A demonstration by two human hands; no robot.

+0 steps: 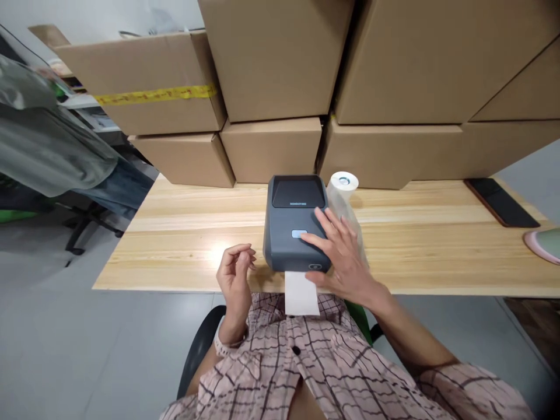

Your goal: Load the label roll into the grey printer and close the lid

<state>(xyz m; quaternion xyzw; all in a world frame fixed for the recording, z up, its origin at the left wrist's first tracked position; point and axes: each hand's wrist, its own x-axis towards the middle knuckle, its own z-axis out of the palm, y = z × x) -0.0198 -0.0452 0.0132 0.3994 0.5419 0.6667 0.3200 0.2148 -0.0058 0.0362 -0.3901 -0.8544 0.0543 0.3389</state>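
Far left, a person in a grey-green top (pixel 56 134) and jeans, beside a wheeled chair base (pixel 91 227) on the grey floor. Next, a cardboard box with yellow tape (pixel 144 73), sitting on a lower carton (pixel 184 160) at the back of the pale wooden table (pixel 153 245); more brown cartons (pixel 271 64) stacked rightward along the back. My left hand (pixel 236 274) is at the table's front edge, just left of the printer: fingers loosely curled, thumb near them, partly open, nothing visible in their hold. Dark grey label printer (pixel 282 248) on the table in front of me, dark panel (pixel 297 192) at its far end, pale button (pixel 297 234) mid-lid. White paper strip (pixel 301 294) hangs from its near side, past the table edge, above my checked shirt (pixel 271 361). My right hand (pixel 345 259) is open, fingers spread over the printer's right side; index fingertip at the button, thumb by the top of the strip. Contact with the paper I cannot tell. No grip closed on anything. White label roll (pixel 338 182) upright behind that hand, translucent plastic around its lower part. Farther right, a dark smartphone (pixel 503 203), then a pink-rimmed green object (pixel 545 244), cut off by the view's edge.
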